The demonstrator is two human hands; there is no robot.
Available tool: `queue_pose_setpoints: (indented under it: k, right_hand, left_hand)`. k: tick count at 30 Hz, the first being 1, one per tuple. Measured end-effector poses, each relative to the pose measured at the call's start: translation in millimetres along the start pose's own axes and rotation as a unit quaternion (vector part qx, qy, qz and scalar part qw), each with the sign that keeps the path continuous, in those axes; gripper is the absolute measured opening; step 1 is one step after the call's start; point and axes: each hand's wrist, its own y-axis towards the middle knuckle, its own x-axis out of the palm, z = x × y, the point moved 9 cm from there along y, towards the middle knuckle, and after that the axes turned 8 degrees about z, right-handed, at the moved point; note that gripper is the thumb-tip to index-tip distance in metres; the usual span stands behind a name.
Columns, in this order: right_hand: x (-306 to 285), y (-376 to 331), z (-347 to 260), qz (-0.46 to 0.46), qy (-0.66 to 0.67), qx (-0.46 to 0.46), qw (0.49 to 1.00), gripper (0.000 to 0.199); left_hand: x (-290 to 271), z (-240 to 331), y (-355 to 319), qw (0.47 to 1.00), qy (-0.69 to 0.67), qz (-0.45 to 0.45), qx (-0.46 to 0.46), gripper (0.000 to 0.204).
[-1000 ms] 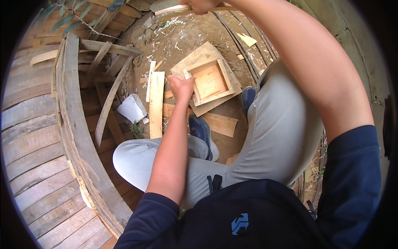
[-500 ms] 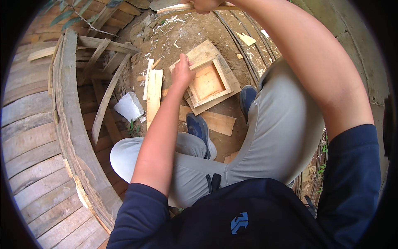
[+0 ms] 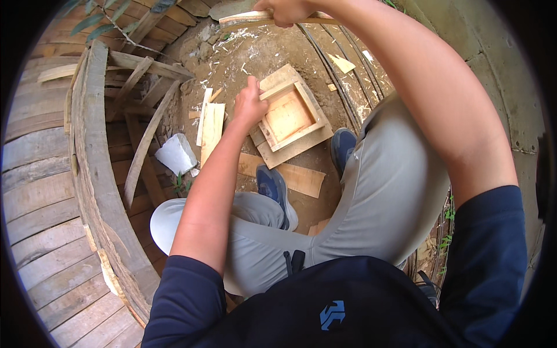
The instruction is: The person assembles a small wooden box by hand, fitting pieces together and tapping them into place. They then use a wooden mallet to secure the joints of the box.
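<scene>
A shallow square wooden box frame (image 3: 313,108) lies tilted on a wider flat board (image 3: 281,75) on the ground in front of me. My left hand (image 3: 250,105) is closed at the frame's left edge, its fingers curled around the wood; the fingertips are partly hidden. Far ahead, at the top of the view, my right hand (image 3: 290,10) is closed on a long wooden strip (image 3: 243,21). That strip has a rough, pale edge, and the top of the hand is cut off by the picture's rim.
Left of the box lie loose wood offcuts (image 3: 212,130) and a pale stone block (image 3: 176,154). A flat plank (image 3: 301,178) rests by my shoes. At the left stands a wooden plank structure (image 3: 96,145). Dark rods (image 3: 328,61) run along the ground at the right, near a concrete edge (image 3: 493,75).
My right hand and the wooden strip have come slightly lower into view. My left hand stays at the frame, and the whole scene has shifted a little left.
</scene>
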Motion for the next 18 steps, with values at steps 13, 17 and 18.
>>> queue_pose_setpoints:
  k: [13,17,18]
  right_hand:
    - [7,10,11,0.005,-0.017,-0.021,1.000,0.037]
    - [-2,0,1,0.011,-0.006,-0.021,1.000,0.037]
    - [-3,-1,3,0.008,-0.002,-0.017,1.000,0.037]
  left_hand:
    - [3,-9,2,0.999,0.004,-0.002,-0.031,0.049]
    - [4,-14,2,0.999,0.039,0.010,-0.027,0.040]
    - [0,-13,4,0.998,0.057,0.014,-0.027,0.037]
